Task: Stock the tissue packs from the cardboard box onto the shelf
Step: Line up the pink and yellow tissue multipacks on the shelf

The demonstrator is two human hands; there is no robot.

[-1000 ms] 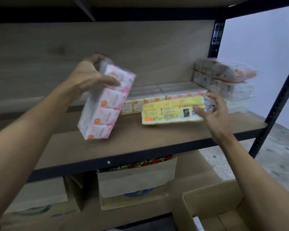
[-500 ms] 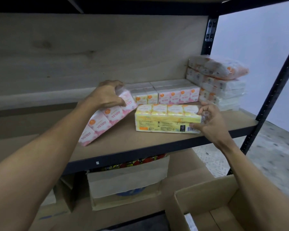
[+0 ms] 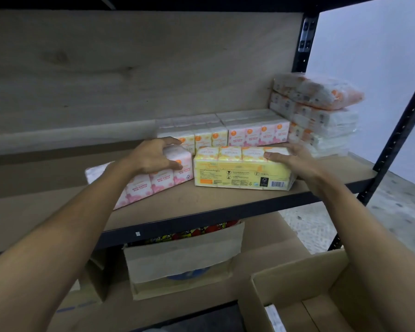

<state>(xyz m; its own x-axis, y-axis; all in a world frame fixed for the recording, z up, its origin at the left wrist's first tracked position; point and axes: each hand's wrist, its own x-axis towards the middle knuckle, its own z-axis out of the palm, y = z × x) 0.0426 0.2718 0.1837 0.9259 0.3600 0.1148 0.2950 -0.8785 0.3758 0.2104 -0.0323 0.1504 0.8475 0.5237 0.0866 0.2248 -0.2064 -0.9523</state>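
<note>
Mid-frame on the shelf [image 3: 225,204], the pink pack [image 3: 158,183] is clasped by the left hand [image 3: 153,156], fingers curled, and the yellow pack [image 3: 240,174] is pressed under the right hand [image 3: 295,160], fingers nearly straight, seemingly so both can be squared against the rear row [image 3: 256,135]

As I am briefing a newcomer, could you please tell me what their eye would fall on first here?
On the shelf, the left hand grips a pink tissue pack and the right hand rests on a yellow tissue pack beside it. Behind stand a row of packs and, at the right end, a stack of wrapped packs.
</note>
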